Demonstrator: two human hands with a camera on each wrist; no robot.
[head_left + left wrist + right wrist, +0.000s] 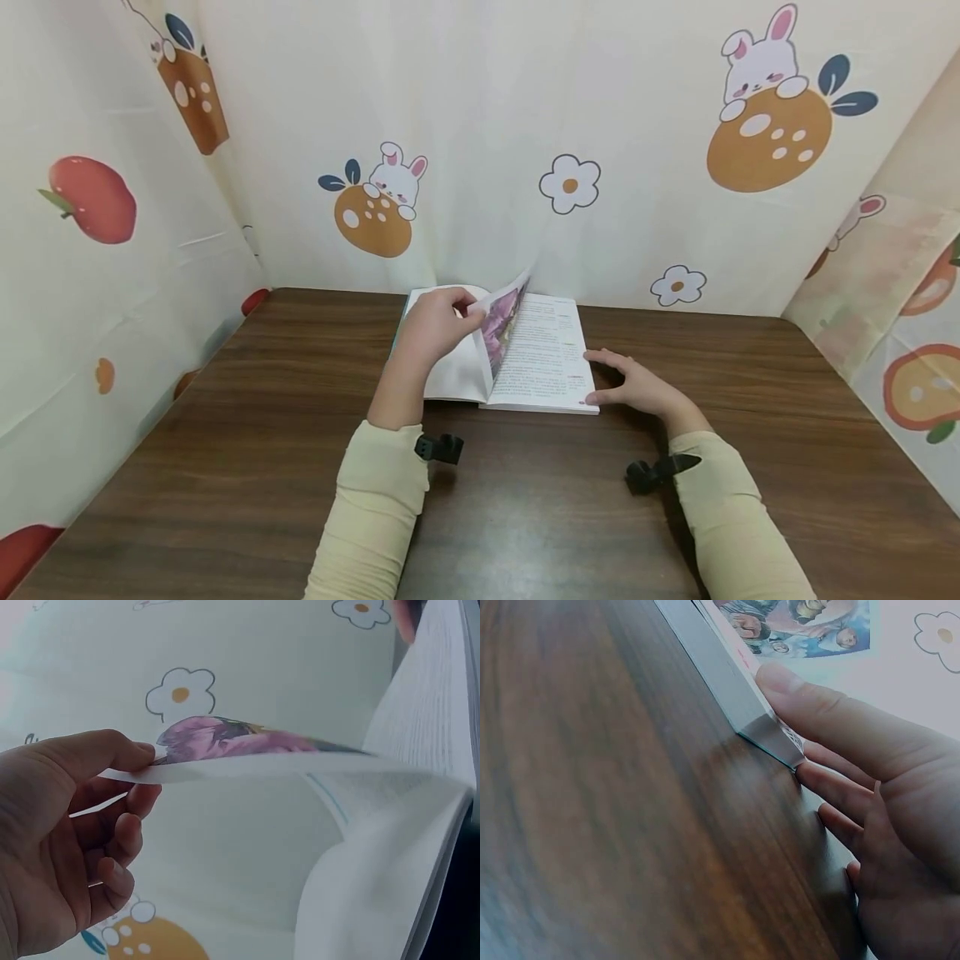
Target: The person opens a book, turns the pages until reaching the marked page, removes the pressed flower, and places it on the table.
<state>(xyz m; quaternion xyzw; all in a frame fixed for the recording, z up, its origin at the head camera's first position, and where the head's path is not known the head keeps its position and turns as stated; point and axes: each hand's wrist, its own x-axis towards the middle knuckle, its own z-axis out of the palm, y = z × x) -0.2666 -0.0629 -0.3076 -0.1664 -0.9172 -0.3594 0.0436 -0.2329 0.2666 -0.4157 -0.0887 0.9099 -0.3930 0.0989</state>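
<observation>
An open book (536,358) lies on the table by the back curtain, with printed text on its right-hand page. Between thumb and index finger, my left hand (438,321) pinches the edge of a raised leaf (504,323) with a pink and purple picture on it. In the left wrist view, this leaf (247,754) bows up from the spine, and the other fingers of the left hand (75,817) curl loosely below. My right hand (637,387) touches the book's right side. Its thumb (787,682) rests on the page near the corner, its fairly straight fingers (832,787) along the side.
A dark brown wooden table (525,517) carries the book. Behind it hangs a pale curtain (480,125) printed with rabbits, fruit and flowers, which continues down both sides. Each wrist wears a small black camera, one (441,448) on the left and one (652,475) on the right.
</observation>
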